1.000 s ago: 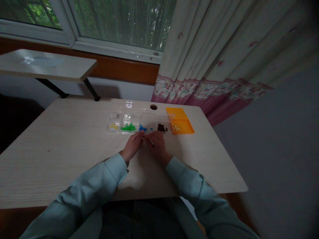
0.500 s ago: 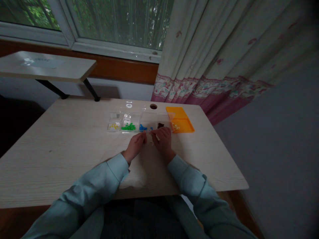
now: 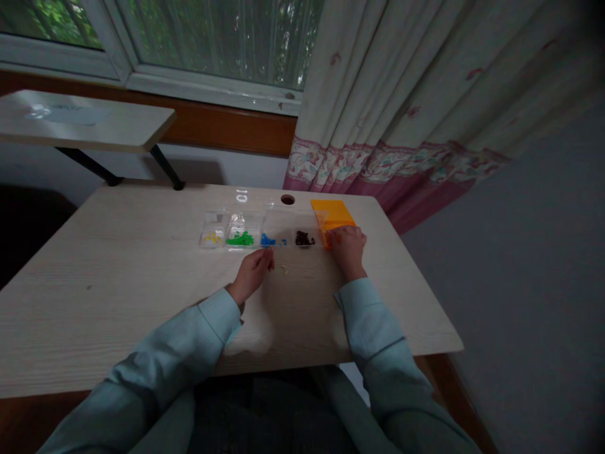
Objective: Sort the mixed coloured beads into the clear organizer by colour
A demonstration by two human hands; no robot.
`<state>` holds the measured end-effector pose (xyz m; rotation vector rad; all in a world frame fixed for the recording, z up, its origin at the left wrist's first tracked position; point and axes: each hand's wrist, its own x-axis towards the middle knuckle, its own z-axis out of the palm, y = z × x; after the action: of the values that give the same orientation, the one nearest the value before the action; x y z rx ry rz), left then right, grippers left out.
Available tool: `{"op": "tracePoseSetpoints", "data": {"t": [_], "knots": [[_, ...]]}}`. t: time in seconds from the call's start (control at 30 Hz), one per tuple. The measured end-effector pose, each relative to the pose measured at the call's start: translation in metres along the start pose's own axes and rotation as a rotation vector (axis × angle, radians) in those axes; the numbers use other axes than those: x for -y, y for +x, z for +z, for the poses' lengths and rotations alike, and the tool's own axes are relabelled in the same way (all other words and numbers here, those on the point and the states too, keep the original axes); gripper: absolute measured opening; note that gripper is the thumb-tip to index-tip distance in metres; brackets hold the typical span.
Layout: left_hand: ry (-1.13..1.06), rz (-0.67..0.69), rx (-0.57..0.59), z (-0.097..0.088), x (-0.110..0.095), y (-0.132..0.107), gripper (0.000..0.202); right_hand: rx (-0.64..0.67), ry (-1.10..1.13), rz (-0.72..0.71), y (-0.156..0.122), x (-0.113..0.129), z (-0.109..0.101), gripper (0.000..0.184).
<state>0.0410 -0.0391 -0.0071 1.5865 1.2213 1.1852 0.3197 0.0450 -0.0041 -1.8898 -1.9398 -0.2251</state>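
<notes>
My left hand (image 3: 254,271) is closed in a pinch just in front of the clear boxes; whatever lies between its fingertips is too small to name. Over the orange open case (image 3: 333,213) my right hand (image 3: 348,251) reaches down, fingers bent together and covering most of the front half. From left to right, the clear compartment boxes (image 3: 278,221) hold yellow pieces (image 3: 212,238), green pieces (image 3: 242,238), blue pieces (image 3: 268,240) and dark brown pieces (image 3: 304,238). A few tiny pale pieces (image 3: 284,270) lie on the table between my hands.
The pale wooden table (image 3: 155,271) has a round cable hole (image 3: 287,200) near its back edge. A raised shelf (image 3: 94,123) on black legs stands at the back left. Behind are a window and a long curtain (image 3: 378,113).
My right hand has left my left hand and moved right to the orange case, uncovering the brown pieces and the pale bits. The left hand stays in nearly the same place.
</notes>
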Motion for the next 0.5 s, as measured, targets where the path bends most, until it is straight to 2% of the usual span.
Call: {"op": "tracePoseSetpoints", "data": {"t": [0.17, 0.27, 0.37, 0.5], "knots": [[0.025, 0.015, -0.009, 0.0, 0.002, 0.001, 0.045, -0.083, 0.06, 0.057, -0.001, -0.003, 0.0, 0.033], [0.153, 0.096, 0.0, -0.001, 0.004, 0.001, 0.032, -0.167, 0.139, 0.064, -0.001, -0.003, 0.0, 0.033], [0.305, 0.207, 0.064, -0.001, 0.008, 0.001, 0.016, -0.231, 0.209, 0.01, -0.003, 0.006, 0.0, 0.032], [0.437, 0.259, 0.157, 0.002, 0.011, 0.0, 0.021, -0.227, 0.26, -0.103, -0.008, 0.022, -0.001, 0.029]]}}
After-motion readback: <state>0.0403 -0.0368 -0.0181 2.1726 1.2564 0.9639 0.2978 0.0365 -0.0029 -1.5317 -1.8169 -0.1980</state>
